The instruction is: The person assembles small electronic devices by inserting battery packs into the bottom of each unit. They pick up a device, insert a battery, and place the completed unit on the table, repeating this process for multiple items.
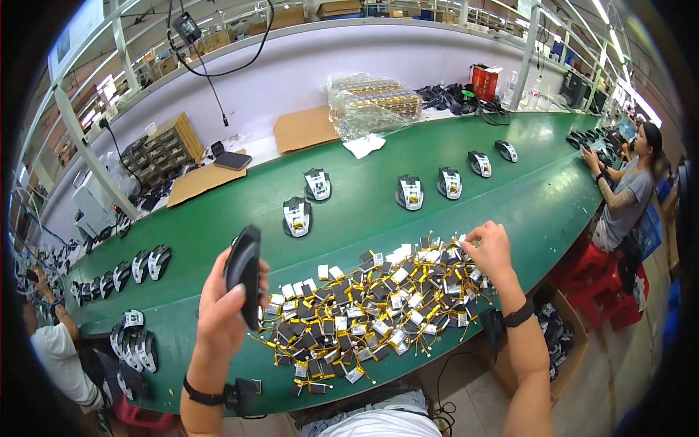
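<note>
My left hand [222, 298] grips a black computer mouse [245, 273] on edge, its dark curved side turned to me, above the green work surface. Right of it spreads a heap of small battery packs [349, 328], silver and dark grey with yellow tape and thin wires. At the heap's far right edge my right hand [489, 251] is closed in a pinch; whatever lies between its fingertips is too small to make out. Beyond the heap stand two opened mice [297, 217] with pale inner frames, and another row of opened mice [410, 193] runs to the right.
More mice [159, 262] line the left side, with a cluster [135, 346] nearer me. A cardboard box [575, 335] of dark parts stands below right. Cardboard sheets [306, 130] and a plastic-wrapped stack [375, 102] lie at the back. One person [630, 182] works at right, another [65, 364] at left.
</note>
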A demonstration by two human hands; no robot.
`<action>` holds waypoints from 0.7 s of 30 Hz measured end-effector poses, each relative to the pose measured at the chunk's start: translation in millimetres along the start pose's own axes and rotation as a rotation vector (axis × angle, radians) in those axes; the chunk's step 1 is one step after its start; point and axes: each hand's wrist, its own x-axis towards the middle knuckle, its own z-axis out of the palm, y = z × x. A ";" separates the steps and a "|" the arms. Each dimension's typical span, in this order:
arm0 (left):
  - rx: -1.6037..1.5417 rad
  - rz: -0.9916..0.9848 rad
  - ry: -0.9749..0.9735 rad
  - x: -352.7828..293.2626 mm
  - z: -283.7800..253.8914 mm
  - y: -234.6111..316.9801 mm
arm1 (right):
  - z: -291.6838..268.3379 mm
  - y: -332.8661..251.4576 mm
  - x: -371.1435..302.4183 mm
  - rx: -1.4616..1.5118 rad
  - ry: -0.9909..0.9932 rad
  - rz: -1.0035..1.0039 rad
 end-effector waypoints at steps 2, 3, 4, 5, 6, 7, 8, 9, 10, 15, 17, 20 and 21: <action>-0.209 -0.011 0.035 -24.8 -9.6 -6.6 | 0.4 2.5 -2.5 0.024 -0.028 -0.009; -0.314 -0.016 0.055 -35.6 -11.5 -10.9 | 1.2 -0.1 -3.7 0.196 0.030 -0.013; -0.417 -0.021 0.077 -42.2 -12.0 -13.4 | 1.0 -3.9 -2.6 0.368 0.088 -0.015; -0.465 -0.016 0.097 -50.1 -11.5 -18.9 | -2.9 -7.6 -4.7 0.524 0.128 -0.018; -0.508 -0.010 0.113 -54.7 -8.5 -22.6 | -11.9 -14.4 -6.8 0.659 0.041 0.105; -0.550 -0.002 0.130 -59.7 -5.2 -27.5 | -14.7 -16.3 -12.1 0.831 0.043 0.152; -0.523 0.042 0.064 -61.7 -1.9 -30.7 | -16.9 -19.3 -15.1 1.016 0.060 0.196; -0.660 0.019 0.027 -63.5 2.5 -35.0 | -17.2 -20.8 -17.9 1.200 0.077 0.241; -0.796 -0.003 -0.012 -64.9 7.4 -40.4 | -16.0 -17.7 -20.2 1.233 0.073 0.248; -0.586 -0.132 0.187 -81.6 27.0 -68.3 | -37.1 -104.5 -50.4 1.593 -0.359 0.346; -0.529 -0.156 0.264 -85.8 34.7 -80.9 | -43.3 -148.3 -65.8 1.594 -0.404 0.351; -0.530 -0.165 0.295 -92.1 44.5 -85.8 | -22.7 -160.0 -82.7 1.733 -0.589 0.130; -0.519 -0.181 0.311 -93.9 43.9 -85.2 | -16.1 -162.7 -86.7 1.768 -0.681 0.136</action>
